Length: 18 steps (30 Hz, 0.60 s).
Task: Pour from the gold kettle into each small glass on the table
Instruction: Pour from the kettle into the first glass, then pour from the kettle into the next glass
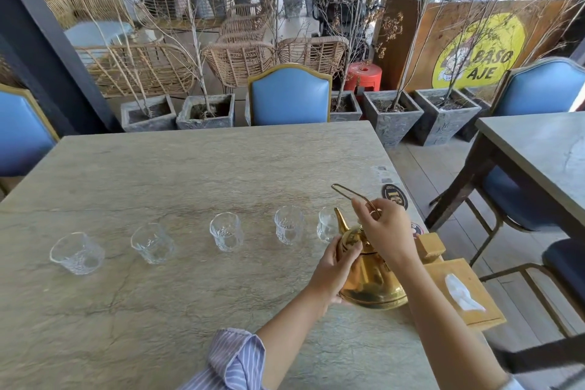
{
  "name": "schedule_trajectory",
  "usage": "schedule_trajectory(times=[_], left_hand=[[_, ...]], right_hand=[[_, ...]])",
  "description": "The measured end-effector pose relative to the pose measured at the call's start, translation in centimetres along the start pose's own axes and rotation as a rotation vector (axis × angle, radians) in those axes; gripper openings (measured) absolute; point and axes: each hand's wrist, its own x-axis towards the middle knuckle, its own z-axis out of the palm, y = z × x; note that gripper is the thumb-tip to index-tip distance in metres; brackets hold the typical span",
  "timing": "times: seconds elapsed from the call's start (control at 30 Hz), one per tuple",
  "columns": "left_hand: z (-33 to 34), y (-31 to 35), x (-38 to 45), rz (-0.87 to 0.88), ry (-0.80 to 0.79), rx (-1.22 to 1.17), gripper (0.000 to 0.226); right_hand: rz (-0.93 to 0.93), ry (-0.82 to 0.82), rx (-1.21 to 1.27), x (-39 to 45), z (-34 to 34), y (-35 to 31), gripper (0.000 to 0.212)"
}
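Far to the left of the hands, 5 small glasses stand upright in a row on the stone counter [177,174]: glass 1 [77,253], glass 2 [152,242], glass 3 [226,231], glass 4 [289,225], and glass 5 [327,225] just beside the kettle's spout. Nearer, the left hand [332,272] cups the side of the gold kettle [370,275], which sits on the counter. Above it, the right hand [384,231] pinches the kettle's thin wire handle [351,193]. Just right of the hands lies a wooden tissue box [463,291].
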Motion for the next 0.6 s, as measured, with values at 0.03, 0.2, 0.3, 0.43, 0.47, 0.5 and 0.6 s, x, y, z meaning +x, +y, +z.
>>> schedule_trajectory(times=[0.03, 0.2, 0.3, 0.43, 0.47, 0.5, 0.6], left_hand=[[-0.1, -0.2, 0.1, 0.036, 0.015, -0.004, 0.079], [-0.8, -0.8, 0.4, 0.060, 0.056, -0.063, 0.084], [-1.3, -1.0, 0.3, 0.059, 0.095, -0.115, 0.082], [-1.9, -0.9, -0.1, -0.004, 0.131, -0.193, 0.078], [-2.1, -0.9, -0.2, -0.024, 0.137, -0.213, 0.075], [-2.3, -0.8, -0.3, -0.038, 0.138, -0.233, 0.074], [-2.7, -0.7, 0.1, -0.067, 0.117, -0.303, 0.099]], right_hand=[[-0.010, -0.001, 0.012, -0.1, 0.1, -0.1, 0.043], [-0.063, -0.058, 0.028, 0.0, 0.5, -1.6, 0.033], [-0.088, -0.139, 0.008, 0.5, 1.1, -2.7, 0.031], [-0.147, -0.228, -0.088, 1.6, 2.5, -4.0, 0.029], [-0.159, -0.243, -0.118, 1.9, 3.0, -4.3, 0.030], [-0.165, -0.256, -0.141, 2.1, 3.4, -4.6, 0.031], [-0.163, -0.266, -0.220, 2.9, 4.7, -5.2, 0.035]])
